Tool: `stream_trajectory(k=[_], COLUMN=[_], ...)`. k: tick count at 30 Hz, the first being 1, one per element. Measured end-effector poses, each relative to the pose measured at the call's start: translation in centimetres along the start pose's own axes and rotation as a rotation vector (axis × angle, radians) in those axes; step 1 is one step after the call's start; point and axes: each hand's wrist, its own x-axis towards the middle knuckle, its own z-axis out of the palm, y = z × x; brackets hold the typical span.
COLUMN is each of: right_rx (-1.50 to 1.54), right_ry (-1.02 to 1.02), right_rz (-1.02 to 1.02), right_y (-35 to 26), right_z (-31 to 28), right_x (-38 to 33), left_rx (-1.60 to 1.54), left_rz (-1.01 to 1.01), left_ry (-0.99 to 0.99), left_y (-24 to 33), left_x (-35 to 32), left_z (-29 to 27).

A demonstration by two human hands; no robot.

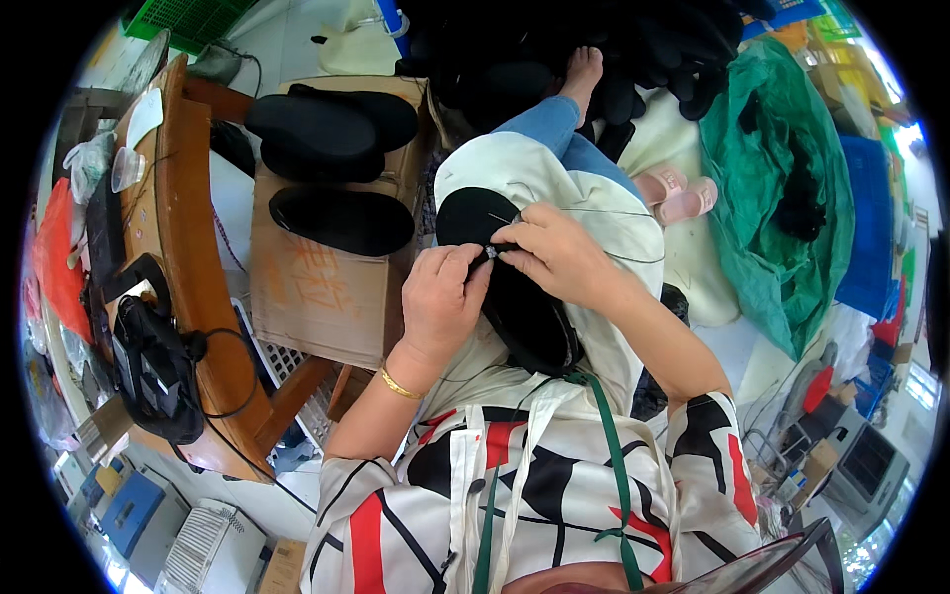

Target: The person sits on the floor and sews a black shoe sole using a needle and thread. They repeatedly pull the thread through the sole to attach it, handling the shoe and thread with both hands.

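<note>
A black cloth shoe (pixel 534 322) lies lengthwise on my lap over a cream apron, its opening toward my body. On its upper sits a small shiny ornament (pixel 491 252). From the left, my left hand (pixel 442 287) pinches the shoe beside this ornament, thumb and fingers together. My right hand (pixel 554 249) is closed from the other side, its fingertips at the ornament. A thin needle-like sliver shows near them, but what they grip is too small to make out. Dark thread (pixel 618 211) loops out to the right across the apron.
Several black shoes (pixel 341 220) rest on a cardboard box (pixel 327 297) at my left, beside a wooden table (pixel 183 257) with a black bag (pixel 153 366). A green sack (pixel 762 218) stands at right near pink slippers (pixel 683 198). Black shoes are heaped at the far side.
</note>
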Motion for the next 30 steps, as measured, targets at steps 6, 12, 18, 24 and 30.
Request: stream_trajectory(k=[6,12,18,24,30], right_rx=[0.000,0.067,0.106,-0.029,-0.286], right_ry=[0.000,-0.016,-0.078,-0.235,-0.134], right_rz=[0.020,0.074,0.137,0.296,0.238], right_y=[0.3,0.6,1.0,-0.5,-1.5], right_z=[0.7,1.2,1.1,-0.2,-0.9], right_x=[0.0,-0.2,0.0,-0.2,-2.0], left_rx=[-0.032,-0.184,-0.379,-0.642,-0.084], left_rz=[-0.122,-0.320,-0.471,-0.700,-0.261], left_ry=[-0.039,-0.061,-0.125,-0.196,-0.034], left_y=[-0.3,0.4,0.0,-2.0,-0.8], left_x=[-0.6,-0.7,-0.6,-0.2,0.8], left_z=[0.5,0.4,0.2,0.4,-0.3])
